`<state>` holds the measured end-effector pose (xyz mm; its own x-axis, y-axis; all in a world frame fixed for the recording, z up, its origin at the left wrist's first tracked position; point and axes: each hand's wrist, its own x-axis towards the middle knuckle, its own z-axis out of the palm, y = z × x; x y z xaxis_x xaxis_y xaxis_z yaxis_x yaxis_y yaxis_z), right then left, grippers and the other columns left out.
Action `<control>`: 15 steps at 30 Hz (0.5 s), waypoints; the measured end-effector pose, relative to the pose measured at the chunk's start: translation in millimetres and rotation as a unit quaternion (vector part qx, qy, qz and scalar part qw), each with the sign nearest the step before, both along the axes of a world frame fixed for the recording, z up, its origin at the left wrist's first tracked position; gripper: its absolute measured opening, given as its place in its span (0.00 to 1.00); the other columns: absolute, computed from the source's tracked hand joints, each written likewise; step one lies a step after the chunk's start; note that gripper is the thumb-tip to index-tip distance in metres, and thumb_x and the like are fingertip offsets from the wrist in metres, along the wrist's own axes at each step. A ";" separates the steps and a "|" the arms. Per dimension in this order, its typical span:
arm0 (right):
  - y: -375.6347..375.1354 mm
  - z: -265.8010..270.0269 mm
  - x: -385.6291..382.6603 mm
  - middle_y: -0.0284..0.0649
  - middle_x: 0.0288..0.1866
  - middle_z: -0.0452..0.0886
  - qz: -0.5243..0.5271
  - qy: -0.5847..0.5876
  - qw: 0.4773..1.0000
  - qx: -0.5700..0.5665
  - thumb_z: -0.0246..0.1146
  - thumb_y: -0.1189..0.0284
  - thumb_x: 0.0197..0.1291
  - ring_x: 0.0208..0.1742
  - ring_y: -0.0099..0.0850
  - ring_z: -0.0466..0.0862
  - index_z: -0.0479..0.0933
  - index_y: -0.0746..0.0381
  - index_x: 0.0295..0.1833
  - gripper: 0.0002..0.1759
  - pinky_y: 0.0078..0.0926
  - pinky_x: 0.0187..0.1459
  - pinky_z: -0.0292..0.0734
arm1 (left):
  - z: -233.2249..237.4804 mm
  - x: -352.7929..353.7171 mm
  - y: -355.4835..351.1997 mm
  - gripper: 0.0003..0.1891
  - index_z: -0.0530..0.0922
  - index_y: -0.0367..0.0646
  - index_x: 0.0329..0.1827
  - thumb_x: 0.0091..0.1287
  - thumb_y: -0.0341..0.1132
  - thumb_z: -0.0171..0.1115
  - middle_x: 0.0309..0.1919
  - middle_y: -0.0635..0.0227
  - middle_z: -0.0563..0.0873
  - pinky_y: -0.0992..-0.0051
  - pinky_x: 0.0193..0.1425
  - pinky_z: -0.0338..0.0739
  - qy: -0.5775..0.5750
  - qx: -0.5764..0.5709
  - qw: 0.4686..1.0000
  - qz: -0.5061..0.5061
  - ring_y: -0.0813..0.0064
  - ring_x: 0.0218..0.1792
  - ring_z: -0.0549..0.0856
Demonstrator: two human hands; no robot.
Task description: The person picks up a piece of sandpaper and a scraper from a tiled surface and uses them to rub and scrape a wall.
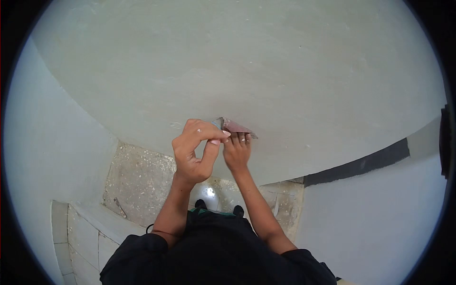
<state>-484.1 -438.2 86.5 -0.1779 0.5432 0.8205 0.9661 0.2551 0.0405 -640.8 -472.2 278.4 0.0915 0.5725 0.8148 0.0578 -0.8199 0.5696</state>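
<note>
Observed: pale wall (294,71) dominates the view, speckled floor (137,175) below. Left hand (186,154), thumb and forefinger meeting; right hand (238,153), fingers extended. Whether either grips cannot be determined. Reddish sheet (239,127) sits at the right fingertips, apparently supported against the wall.

This looks like an indoor room in an unfinished state; its everyday use cannot be told. A broad, pale grey-green plastered wall (304,80) bears white specks and smeary, uneven patches. A ragged-edged, dark grey painted-looking band (356,164) runs beside a smooth, whitish-blue wall surface (365,218). Below, the beige-grey floor (137,173) is thickly spattered with whitish flecks.
</note>
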 end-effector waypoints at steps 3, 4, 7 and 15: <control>-8.9 23.9 59.3 0.53 0.85 0.53 -0.062 0.044 0.996 0.040 0.52 0.71 0.73 0.87 0.49 0.44 0.56 0.66 0.82 0.34 0.56 0.83 0.30 | 0.1 -2.0 0.0 0.10 0.83 0.35 0.36 0.60 0.16 0.55 0.29 0.61 0.86 0.71 0.43 0.77 0.013 -0.010 1.000 -0.009 0.69 0.35 0.84; -13.3 47.0 77.2 0.52 0.86 0.49 -0.089 0.093 0.988 0.079 0.52 0.70 0.74 0.88 0.49 0.42 0.53 0.65 0.83 0.35 0.56 0.83 0.29 | -1.4 -2.9 0.6 0.10 0.83 0.35 0.36 0.60 0.16 0.55 0.29 0.61 0.86 0.71 0.43 0.77 0.015 -0.014 1.000 -0.011 0.69 0.35 0.84; -23.9 77.9 89.6 0.52 0.87 0.46 -0.107 0.233 0.959 0.123 0.53 0.70 0.74 0.88 0.51 0.37 0.50 0.64 0.84 0.37 0.57 0.82 0.27 | -8.8 -4.1 1.8 0.10 0.83 0.35 0.36 0.60 0.16 0.55 0.29 0.61 0.86 0.71 0.43 0.77 0.025 -0.023 0.999 -0.007 0.69 0.35 0.84; -11.0 -52.1 12.9 0.55 0.82 0.59 -0.053 0.143 0.987 -0.049 0.55 0.69 0.69 0.84 0.57 0.50 0.58 0.67 0.81 0.37 0.64 0.81 0.32 | -9.8 14.5 3.2 0.11 0.84 0.38 0.36 0.58 0.16 0.57 0.28 0.65 0.86 0.70 0.46 0.75 0.064 -0.006 0.998 -0.023 0.70 0.33 0.84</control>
